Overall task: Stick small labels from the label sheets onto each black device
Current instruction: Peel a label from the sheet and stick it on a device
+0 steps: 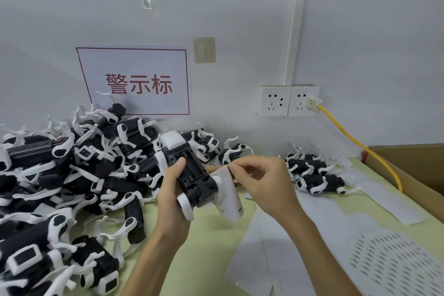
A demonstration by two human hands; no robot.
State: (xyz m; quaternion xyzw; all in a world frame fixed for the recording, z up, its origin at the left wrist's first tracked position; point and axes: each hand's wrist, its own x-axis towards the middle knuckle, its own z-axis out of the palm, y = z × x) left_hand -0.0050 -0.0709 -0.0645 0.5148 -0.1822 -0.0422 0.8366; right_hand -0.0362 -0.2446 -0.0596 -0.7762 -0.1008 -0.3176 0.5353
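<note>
Your left hand point(169, 190) grips the black device point(192, 175) above the table point(211, 235), open compartment facing you, while your right hand point(263, 181) pinches the top edge of the label sheet point(229, 196) just beside it, probably to keep each label's transfer short.

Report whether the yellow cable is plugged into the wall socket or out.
Plugged in. The yellow cable ends in a white plug seated in the right-hand wall socket; the socket beside it holds no plug.
</note>
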